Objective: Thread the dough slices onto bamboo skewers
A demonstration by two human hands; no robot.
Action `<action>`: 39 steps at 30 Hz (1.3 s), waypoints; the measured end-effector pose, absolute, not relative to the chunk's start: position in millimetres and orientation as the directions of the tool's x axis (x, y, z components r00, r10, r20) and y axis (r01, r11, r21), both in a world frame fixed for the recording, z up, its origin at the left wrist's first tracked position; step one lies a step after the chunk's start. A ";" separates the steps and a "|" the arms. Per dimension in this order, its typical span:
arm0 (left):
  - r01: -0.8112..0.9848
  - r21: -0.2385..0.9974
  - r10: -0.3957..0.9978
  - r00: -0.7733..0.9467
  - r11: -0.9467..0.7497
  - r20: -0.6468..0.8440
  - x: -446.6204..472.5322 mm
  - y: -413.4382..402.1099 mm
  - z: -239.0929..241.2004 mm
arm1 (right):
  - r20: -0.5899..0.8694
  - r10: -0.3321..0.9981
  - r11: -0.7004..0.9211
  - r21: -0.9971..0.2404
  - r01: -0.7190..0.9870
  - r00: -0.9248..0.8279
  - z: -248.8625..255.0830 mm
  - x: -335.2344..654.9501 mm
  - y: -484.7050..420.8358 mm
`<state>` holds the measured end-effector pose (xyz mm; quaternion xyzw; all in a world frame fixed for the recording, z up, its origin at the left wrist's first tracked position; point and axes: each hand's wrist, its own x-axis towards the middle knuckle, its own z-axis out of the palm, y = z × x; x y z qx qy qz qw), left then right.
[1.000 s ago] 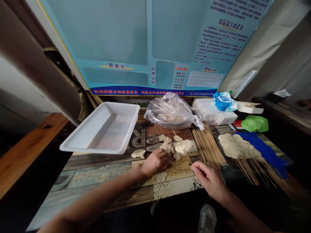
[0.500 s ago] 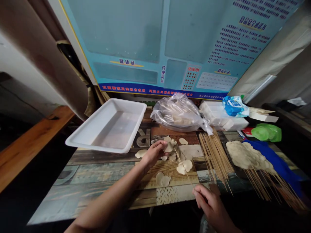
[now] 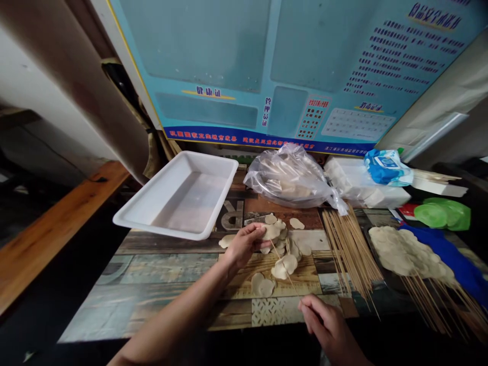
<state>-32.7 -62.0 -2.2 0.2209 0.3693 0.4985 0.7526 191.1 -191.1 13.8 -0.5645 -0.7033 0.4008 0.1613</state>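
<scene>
My left hand point(image 3: 244, 246) pinches a thin, pale, round slice point(image 3: 270, 232) between thumb and fingers, over a small heap of similar slices point(image 3: 293, 249). My right hand point(image 3: 324, 320), near the table's front edge, has its fingers closed on the lower end of a thin wooden skewer point(image 3: 293, 284). That skewer slants up and left toward the slice in my left hand, its tip at the slice's lower edge. Pale slices point(image 3: 285, 266) are threaded partway along it. A few loose slices point(image 3: 262, 284) lie flat on the table nearby. What food the slices are, I cannot tell.
Bare skewers point(image 3: 351, 249) lie bundled to the right. Beyond them are loaded skewers point(image 3: 412, 251) beside blue plastic point(image 3: 450, 254). A white tub point(image 3: 175, 231) stands at back left, a plastic-bagged bowl point(image 3: 290, 178) behind the heap. A poster board point(image 3: 213, 117) rises behind the table.
The view has shifted, so most things sit farther right. The skewer's tip is now at the slice in my left hand, and the threaded slices are closer to that hand.
</scene>
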 end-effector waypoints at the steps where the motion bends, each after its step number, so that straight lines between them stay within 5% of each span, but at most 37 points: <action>1: -0.589 0.705 0.918 0.221 0.394 -0.329 -31.7 -62.7 -1.5 | -0.231 0.922 0.038 -0.746 0.665 -0.311 12.5 191.3 -190.9; 12: -0.486 0.850 0.980 0.102 0.201 -0.174 -22.7 -72.3 -2.1 | -0.228 0.930 0.009 -0.770 0.638 -0.289 12.4 187.6 -189.5; 24: -0.662 0.603 0.893 0.280 0.446 -0.353 -20.9 -73.4 -3.4 | -0.109 0.948 0.131 -0.722 0.679 -0.300 -3.4 190.9 -195.1; 34: -0.526 0.829 0.980 0.053 0.191 -0.192 -9.5 -83.2 -6.9 | -0.137 0.948 0.096 -0.736 0.671 -0.286 -0.4 183.4 -195.4; 39: -0.486 0.818 0.951 0.181 0.307 -0.249 -3.3 -91.4 -11.4 | -0.131 0.951 0.084 -0.760 0.645 -0.278 1.9 177.5 -193.8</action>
